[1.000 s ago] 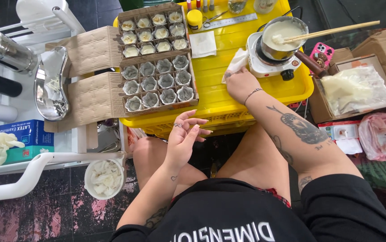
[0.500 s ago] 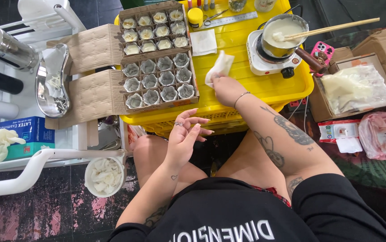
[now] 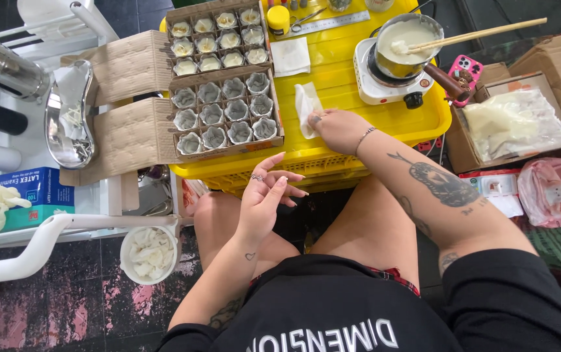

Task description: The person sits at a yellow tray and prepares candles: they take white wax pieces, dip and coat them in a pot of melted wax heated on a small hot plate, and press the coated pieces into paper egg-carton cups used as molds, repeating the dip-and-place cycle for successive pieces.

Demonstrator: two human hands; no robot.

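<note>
My right hand (image 3: 338,128) rests on the yellow tray (image 3: 372,127) and grips a white tissue (image 3: 306,105) beside a cardboard box of grey paper cups (image 3: 223,115). My left hand (image 3: 264,199) is raised above my knee in front of the tray, fingers spread, holding nothing. A second box (image 3: 215,40) behind it holds cups filled with pale wax. A small pot of white wax (image 3: 405,40) stands on a white hot plate (image 3: 385,85), with wooden chopsticks (image 3: 476,34) lying across it.
A folded white tissue (image 3: 291,57), a yellow jar (image 3: 279,19) and a metal ruler (image 3: 325,23) lie at the tray's far side. A steel kidney dish (image 3: 67,117) and a glove box (image 3: 16,199) sit left. A white bucket (image 3: 150,253) stands on the floor. Cardboard boxes (image 3: 521,124) and a pink phone (image 3: 466,68) are right.
My right hand has pulled the tissue from beside the hot plate leftward and down onto the tray near the cup box. My left hand has stayed in place.
</note>
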